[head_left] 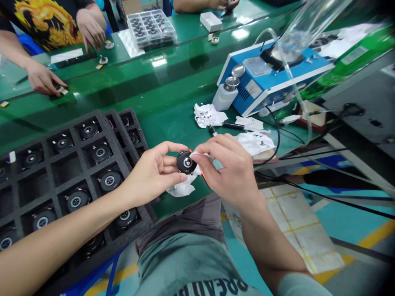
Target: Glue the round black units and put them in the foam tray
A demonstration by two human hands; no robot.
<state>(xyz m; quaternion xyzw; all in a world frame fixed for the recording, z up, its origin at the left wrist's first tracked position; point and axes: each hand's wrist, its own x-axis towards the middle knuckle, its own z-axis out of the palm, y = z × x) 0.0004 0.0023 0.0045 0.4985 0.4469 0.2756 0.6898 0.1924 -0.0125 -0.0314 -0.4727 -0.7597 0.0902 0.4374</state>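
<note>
My left hand (163, 166) grips a round black smartwatch body (186, 163) by its rim, with the sensor side facing up. Pinched in the fingers of my right hand (226, 166) is a small piece of white wipe (197, 153), which touches the watch's edge. Under my hands lies a crumpled white tissue (182, 188) on the green bench. Something orange shows partly behind my right fingers. To the left, a black foam tray (88, 154) holds several similar watch bodies in square compartments; some compartments have none.
Stained wipes (208, 115) lie beside a pump bottle (226, 94) and a blue machine (265, 78) with tubing and cables. Across the bench, a co-worker's hands (43, 78) handle small parts near a clear compartment box (151, 28). Another person's hands are at the top.
</note>
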